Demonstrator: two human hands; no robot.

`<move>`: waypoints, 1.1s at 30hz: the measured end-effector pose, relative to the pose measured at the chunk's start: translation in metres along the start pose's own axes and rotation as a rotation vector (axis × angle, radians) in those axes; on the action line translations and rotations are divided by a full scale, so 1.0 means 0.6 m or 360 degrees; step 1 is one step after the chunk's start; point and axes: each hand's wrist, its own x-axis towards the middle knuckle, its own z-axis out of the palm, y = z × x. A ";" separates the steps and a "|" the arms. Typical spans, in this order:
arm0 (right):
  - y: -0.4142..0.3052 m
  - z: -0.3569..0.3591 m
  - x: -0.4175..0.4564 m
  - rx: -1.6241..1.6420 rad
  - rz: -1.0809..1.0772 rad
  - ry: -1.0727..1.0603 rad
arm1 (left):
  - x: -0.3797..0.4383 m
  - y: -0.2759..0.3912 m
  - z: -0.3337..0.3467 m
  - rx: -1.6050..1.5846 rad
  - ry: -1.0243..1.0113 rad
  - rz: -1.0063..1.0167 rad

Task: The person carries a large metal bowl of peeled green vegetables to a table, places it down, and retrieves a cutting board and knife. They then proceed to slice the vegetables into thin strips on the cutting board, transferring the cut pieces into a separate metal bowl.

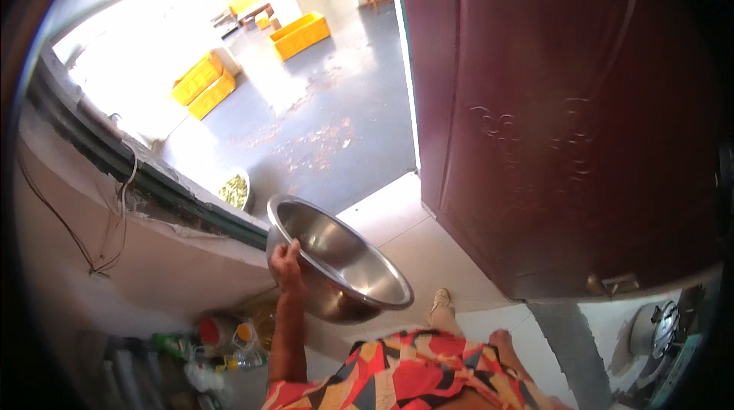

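My left hand [286, 263] grips the near rim of a large stainless steel basin [344, 261], thumb over the edge. The basin is tilted on its side, and the visible part of its inside holds nothing. A small reddish shape to the right of my patterned top [413, 361] appears to be my right hand [500, 339], hanging low. Its fingers are too small to make out. Below the basin, one of my shoes [441, 298] shows on the pale tiled floor [476, 278].
A dark red door [516, 123] stands to the right of a doorway. Beyond it are yellow crates [301, 37] and a bowl of green pieces [234, 191]. Bottles [246, 335] stand along the left wall [160, 255]; a metal pot [654, 329] is at lower right.
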 end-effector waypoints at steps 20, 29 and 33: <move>-0.887 -0.350 0.579 0.0311 -0.1412 0.0489 | 0.635 0.116 0.228 -0.0402 0.0096 -0.0251; -1.301 -0.530 0.859 0.0905 -0.1278 0.0610 | 0.971 0.186 0.562 -0.0400 -0.0943 -0.0045; -1.376 -0.603 1.041 0.1189 -0.1114 0.1062 | 1.133 0.214 0.705 -0.0104 -0.1451 0.0098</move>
